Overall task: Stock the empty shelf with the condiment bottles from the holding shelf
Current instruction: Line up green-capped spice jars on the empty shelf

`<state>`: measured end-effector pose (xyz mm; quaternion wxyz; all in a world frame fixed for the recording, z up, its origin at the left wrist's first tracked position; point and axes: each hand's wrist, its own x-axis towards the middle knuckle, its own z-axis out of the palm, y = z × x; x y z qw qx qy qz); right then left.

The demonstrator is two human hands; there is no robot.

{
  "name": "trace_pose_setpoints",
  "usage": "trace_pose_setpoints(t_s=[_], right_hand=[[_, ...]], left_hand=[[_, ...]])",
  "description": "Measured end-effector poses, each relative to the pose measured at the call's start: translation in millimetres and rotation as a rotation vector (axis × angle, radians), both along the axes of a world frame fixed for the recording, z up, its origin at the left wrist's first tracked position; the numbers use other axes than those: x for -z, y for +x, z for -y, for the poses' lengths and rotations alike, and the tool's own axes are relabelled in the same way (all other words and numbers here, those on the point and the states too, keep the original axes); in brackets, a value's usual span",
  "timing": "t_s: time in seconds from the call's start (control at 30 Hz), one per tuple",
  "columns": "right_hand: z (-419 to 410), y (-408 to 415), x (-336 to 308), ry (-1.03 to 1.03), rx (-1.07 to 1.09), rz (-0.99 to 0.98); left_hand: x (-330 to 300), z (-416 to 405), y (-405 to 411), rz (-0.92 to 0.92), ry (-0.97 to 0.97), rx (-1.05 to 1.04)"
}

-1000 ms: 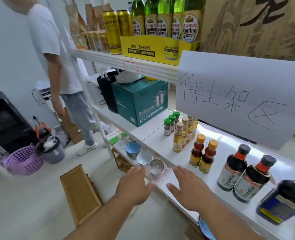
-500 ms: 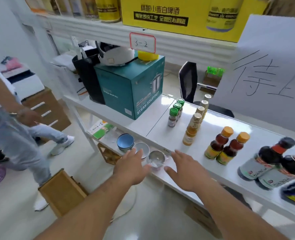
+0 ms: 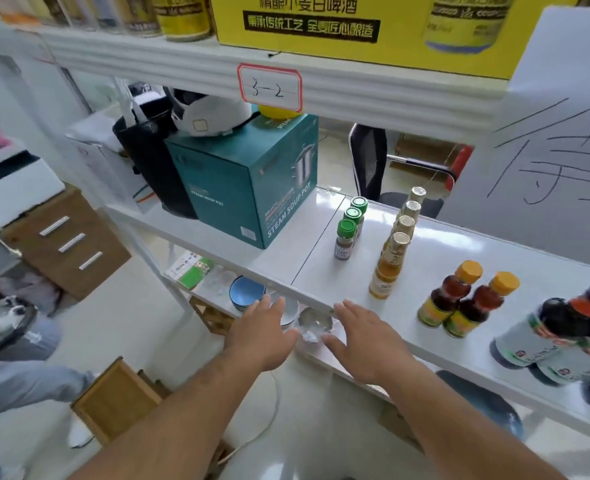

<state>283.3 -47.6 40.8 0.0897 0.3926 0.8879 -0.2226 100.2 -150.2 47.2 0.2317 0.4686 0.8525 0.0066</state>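
Palm-down, left hand (image 3: 262, 336) and right hand (image 3: 363, 344) reach forward side by side, fingers straight, holding nothing, near the shelf (image 3: 321, 271) edge.

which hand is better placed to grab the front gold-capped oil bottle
Probably the right hand. It hovers open at the shelf's front edge, nearer the gold-capped oil bottle. The left hand, also open, sits further left over the bowls below and would have to cross over.

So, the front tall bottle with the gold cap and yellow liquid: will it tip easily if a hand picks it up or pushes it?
Probably yes. The tall bottle is slim with a narrow base, so a push near its gold cap would likely topple it. It looks nearly full, so likely heavy for its size. Its surface looks smooth, possibly slippery.
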Motion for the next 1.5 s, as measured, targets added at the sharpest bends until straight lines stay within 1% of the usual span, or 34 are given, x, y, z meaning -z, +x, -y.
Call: trace_pose_setpoints(t_s=[0.17, 0.4, 0.57, 0.73, 0.93, 1.03, 1.2, 1.33, 1.5], right_hand=[[-16, -5, 0, -0.012, 0.029, -0.034], [-36, -25, 6, -0.018, 0.124, -0.036], [-50, -56, 11, 0.016, 0.237, -0.028], [-58, -92, 22, 0.067, 0.357, -0.007], [-80, -111, 34, 0.073, 0.542, -0.030], [-98, -120, 42, 0.068, 0.650, -0.084], [-129, -134, 61, 0.078, 0.837, -0.260], [-152, -143, 77, 0.103, 0.930, -0.444], [-166, -150, 93, 0.121, 1.011, -0.616]], left_hand=[[-1, -21, -3, -0.026, 0.017, 0.016], [4, -57, -29, 0.023, 0.016, 0.090], [6, -89, -65, 0.038, 0.047, 0.187], [21, -120, -100, 0.011, 0.061, 0.313], [31, -159, -120, 0.003, 0.087, 0.428], [36, -185, -122, 0.008, 0.106, 0.467], [51, -219, -121, 0.025, 0.147, 0.495], [65, -239, -122, 0.041, 0.199, 0.520], [82, -253, -126, 0.103, 0.268, 0.498]])
